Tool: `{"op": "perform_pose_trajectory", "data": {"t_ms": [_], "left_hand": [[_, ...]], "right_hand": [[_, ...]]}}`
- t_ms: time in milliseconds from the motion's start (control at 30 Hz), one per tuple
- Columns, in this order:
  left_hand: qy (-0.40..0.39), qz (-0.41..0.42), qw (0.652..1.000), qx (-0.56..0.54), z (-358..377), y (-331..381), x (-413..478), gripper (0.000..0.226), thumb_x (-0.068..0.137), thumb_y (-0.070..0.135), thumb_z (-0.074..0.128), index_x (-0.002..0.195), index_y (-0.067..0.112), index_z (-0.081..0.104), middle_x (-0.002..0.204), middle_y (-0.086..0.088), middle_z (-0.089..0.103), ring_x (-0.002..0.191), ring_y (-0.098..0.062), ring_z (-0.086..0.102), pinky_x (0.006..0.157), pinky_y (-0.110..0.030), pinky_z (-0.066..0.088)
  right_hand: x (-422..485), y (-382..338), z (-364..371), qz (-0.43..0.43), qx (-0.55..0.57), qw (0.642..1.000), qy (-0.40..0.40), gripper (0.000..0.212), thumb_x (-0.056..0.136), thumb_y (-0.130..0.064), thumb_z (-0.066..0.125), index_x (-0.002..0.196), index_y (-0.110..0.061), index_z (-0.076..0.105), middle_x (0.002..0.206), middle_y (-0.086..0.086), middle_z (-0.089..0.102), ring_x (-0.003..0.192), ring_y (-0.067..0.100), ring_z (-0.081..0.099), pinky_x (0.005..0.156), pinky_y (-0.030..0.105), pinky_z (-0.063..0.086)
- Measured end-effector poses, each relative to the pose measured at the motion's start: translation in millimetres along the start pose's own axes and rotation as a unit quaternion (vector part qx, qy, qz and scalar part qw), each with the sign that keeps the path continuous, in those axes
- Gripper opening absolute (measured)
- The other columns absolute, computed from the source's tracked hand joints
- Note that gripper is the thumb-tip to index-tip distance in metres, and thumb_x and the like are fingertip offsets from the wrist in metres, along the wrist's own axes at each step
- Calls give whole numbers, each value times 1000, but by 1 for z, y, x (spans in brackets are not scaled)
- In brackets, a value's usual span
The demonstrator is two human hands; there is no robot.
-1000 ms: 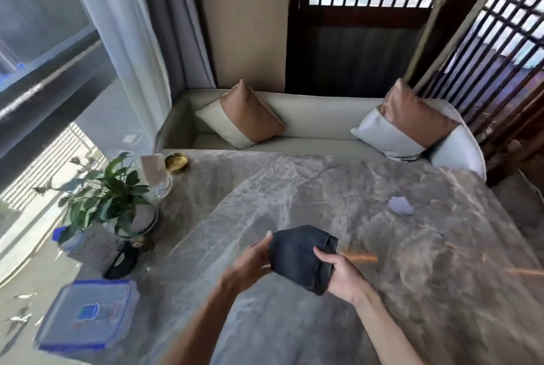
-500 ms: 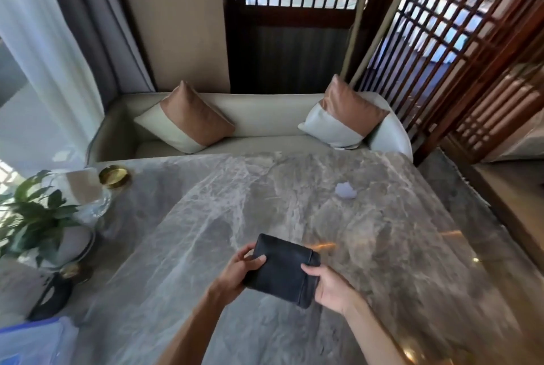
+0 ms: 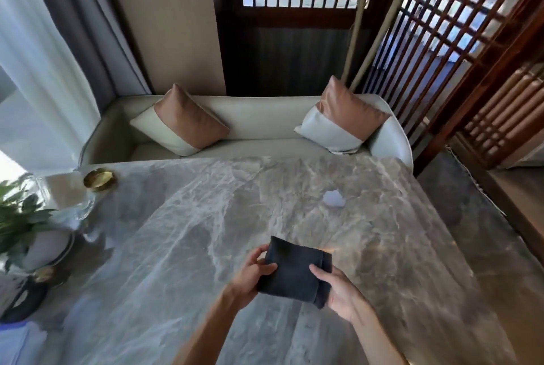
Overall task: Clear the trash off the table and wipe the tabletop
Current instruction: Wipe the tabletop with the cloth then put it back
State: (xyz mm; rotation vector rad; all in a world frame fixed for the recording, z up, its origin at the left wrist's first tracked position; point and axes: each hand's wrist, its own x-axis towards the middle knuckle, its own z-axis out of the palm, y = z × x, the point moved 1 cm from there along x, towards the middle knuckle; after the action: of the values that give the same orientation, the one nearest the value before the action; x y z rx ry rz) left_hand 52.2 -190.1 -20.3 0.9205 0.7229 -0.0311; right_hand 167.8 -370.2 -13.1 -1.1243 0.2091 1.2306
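Note:
A folded dark cloth (image 3: 295,270) is held above the near middle of the grey marble table (image 3: 182,247). My left hand (image 3: 253,275) grips its left edge and my right hand (image 3: 338,291) grips its right edge. A small crumpled white tissue (image 3: 334,198) lies on the tabletop further back, to the right of centre, well apart from both hands.
At the table's left edge stand a potted green plant (image 3: 20,223), a glass vessel (image 3: 67,199), a brass dish (image 3: 98,179) and a black object (image 3: 23,303). A cream sofa (image 3: 250,120) with two cushions sits behind the table. A wooden lattice screen (image 3: 459,49) stands at the right.
My view has swung to the right, so the plant and the blue-lidded box slid toward the left edge. Both hands lowered the cloth and hold it flatter.

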Motion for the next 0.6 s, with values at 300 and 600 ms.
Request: {"op": "perform_pose_trajectory", "data": {"t_ms": [300, 600], "left_hand": [[-11, -19, 999, 34, 137, 2, 93, 47, 80, -2, 61, 123, 16, 59, 123, -12, 65, 109, -31, 61, 92, -44, 50], [82, -31, 987, 138, 200, 2, 210, 38, 92, 4, 49, 126, 21, 54, 101, -9, 66, 91, -22, 62, 79, -33, 52]], "right_hand": [[19, -79, -131, 66, 110, 988, -83, 98, 40, -37, 95, 122, 1, 56, 127, 24, 60, 110, 32, 64, 79, 40, 59], [81, -172, -223, 78, 89, 992, 33, 60, 74, -14, 72, 129, 0, 54, 123, 17, 65, 111, 27, 64, 95, 42, 52]]}}
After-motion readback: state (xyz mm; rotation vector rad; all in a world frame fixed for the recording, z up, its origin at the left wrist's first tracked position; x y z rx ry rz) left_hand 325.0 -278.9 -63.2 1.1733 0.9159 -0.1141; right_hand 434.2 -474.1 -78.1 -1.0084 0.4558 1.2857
